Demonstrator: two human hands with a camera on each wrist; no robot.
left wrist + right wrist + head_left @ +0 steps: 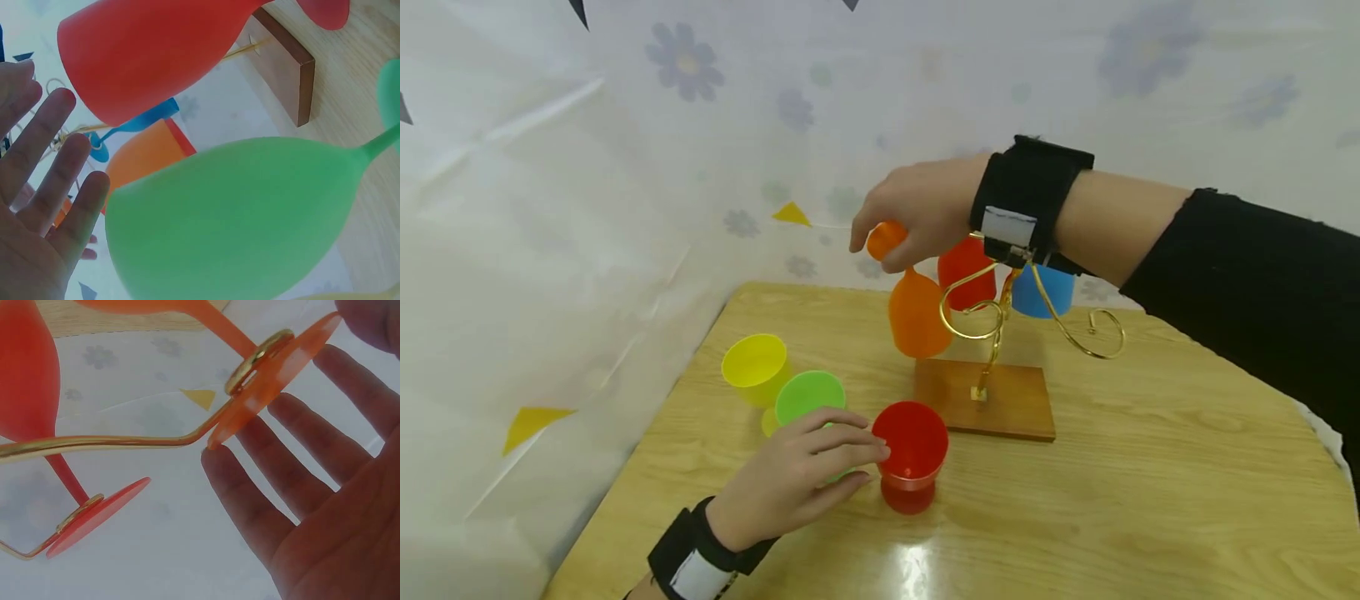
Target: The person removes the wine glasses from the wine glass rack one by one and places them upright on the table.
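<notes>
1. Gold wire rack [1000, 317] on a wooden base [985, 400], standing on the table [1150, 500]. Three plastic goblets hang on it upside down: orange goblet [917, 312], a red hung goblet [966, 271], a blue goblet [1043, 289].
2. Right hand [925, 208]: up at the rack, at the orange goblet's foot [275, 375]. The right wrist view shows the foot already seated in the gold wire loop [259, 359], with the fingers [294, 456] straight and spread just behind it and one fingertip at the foot's upper edge. Hand released, gripping nothing.
3. Left hand [797, 483]: low on the table, fingers extended round the green goblet [808, 396], tips close to the red goblet [912, 454]. The left wrist view shows the fingers [56, 187] straight and apart from the green bowl [237, 219]. No grasp closed.
4. Progress, judged: three goblets hung, the orange one just settled. Three stand upright on the table: green, red and a yellow goblet [755, 369]. One free curl of the rack [1101, 333] shows at the right.
5. View differences: only the head view shows the yellow goblet and the count. Only the right wrist view shows the foot seated in the wire. The left wrist view alone shows the gap between palm and green bowl.
</notes>
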